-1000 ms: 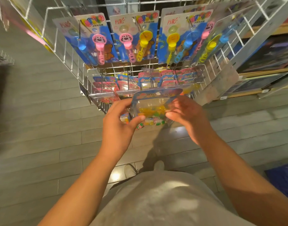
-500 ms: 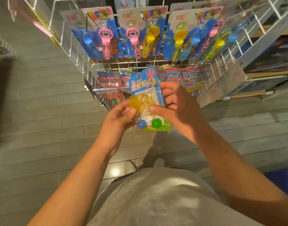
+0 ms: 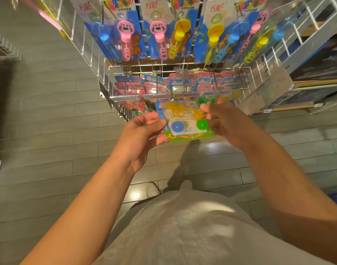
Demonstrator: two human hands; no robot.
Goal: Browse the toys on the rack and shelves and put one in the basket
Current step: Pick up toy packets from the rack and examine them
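A toy pack [image 3: 184, 122], a blister card with a blue ball [image 3: 176, 126], a green ball [image 3: 202, 124] and yellow jelly-like pieces under clear plastic, was held face up in front of the wire rack [image 3: 183, 73], just below its lower row of hooks. The left hand [image 3: 140, 136] pinched the pack's left edge, thumb on top and fingers beneath. The right hand [image 3: 226, 124] gripped the right edge, fingers curled around the card's side.

Half a second before, the pack had stood more upright, its blue header showing a red hand print, with the right hand's fingers folded over its front; now it lay flatter and turned wider toward the camera, both balls plainly on view, and the hands had spread to opposite edges. A second before, the pack had been seen from its clear back side, closer to the hooks.

Behind the pack, more packs of the same kind [image 3: 175, 85] hung in pink and blue rows on the rack's lower hooks. Above them hung bubble wand cards [image 3: 160, 29], with pink, yellow and blue wands on blue backing. The view had drawn nearer the rack than before, the wands filling the top of the frame.

Shelves [image 3: 320, 77] with dark boxes stood to the right. Grey plank flooring [image 3: 49, 131] ran beneath, with the person's pale shirt [image 3: 192, 230] and two shoes [image 3: 154, 189] below.
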